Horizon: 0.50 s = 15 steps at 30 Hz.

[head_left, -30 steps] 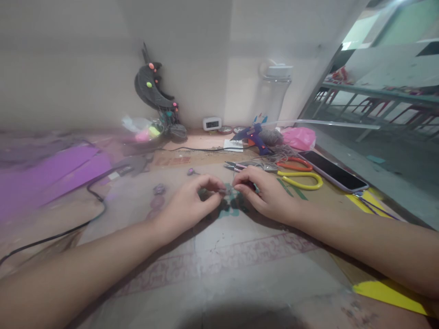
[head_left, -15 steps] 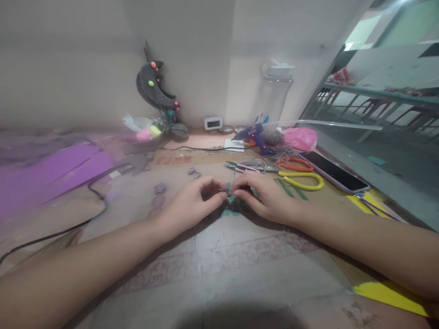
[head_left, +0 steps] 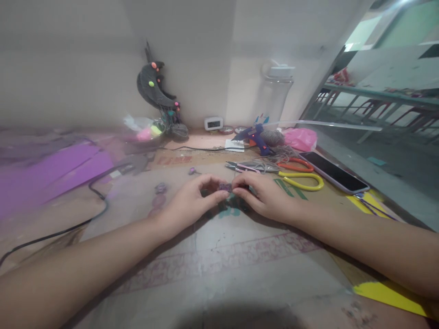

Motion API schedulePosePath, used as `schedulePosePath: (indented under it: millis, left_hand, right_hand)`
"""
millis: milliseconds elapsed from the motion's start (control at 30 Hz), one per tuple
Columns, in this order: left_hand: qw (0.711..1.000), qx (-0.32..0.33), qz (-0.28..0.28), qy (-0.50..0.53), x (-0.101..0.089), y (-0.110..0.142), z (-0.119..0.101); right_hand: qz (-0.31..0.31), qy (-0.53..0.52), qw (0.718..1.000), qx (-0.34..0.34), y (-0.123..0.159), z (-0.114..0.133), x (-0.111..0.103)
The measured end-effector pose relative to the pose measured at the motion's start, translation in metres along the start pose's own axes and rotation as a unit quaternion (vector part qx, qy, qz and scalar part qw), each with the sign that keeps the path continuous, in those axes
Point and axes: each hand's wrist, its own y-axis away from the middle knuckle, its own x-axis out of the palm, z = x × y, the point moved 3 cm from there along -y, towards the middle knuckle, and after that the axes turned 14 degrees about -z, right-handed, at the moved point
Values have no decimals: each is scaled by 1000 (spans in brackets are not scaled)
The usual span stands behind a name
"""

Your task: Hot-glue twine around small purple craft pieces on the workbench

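Between my two hands is a small dark purple piece (head_left: 224, 187), perhaps a little craft flower; its exact kind is too small to make out. My left hand (head_left: 197, 198) pinches it between thumb and fingers. My right hand (head_left: 262, 194) is closed in a pinch at the piece's right side, fingertips almost meeting the left ones. What lies inside the right fingers is hidden. On the covered tabletop (head_left: 219, 283) to the left rest a purple flower-like piece (head_left: 160, 188) and a small purple bud on a stem (head_left: 192, 171).
Beyond my hands lie scissors with yellow and orange handles (head_left: 313, 181), a blue glue gun (head_left: 257, 137), grey yarn (head_left: 272, 137) and a small clock (head_left: 213, 123). A phone (head_left: 338, 172) lies right. Purple sheets (head_left: 68, 176) and a black cable (head_left: 98, 194) are left.
The piece between my fingers has turned and now shows more purple. My left fingertips shifted slightly; the right hand has hardly moved.
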Motion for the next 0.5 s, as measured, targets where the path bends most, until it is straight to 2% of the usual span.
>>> schedulePosePath:
  millis: [267, 500]
  left_hand:
    - [999, 17, 17, -21, 2, 1, -4]
    - [999, 16, 33, -21, 3, 1, -3]
  right_hand:
    - [-43, 21, 999, -14, -2, 4, -5]
    - [-32, 29, 999, -31, -1, 5, -4]
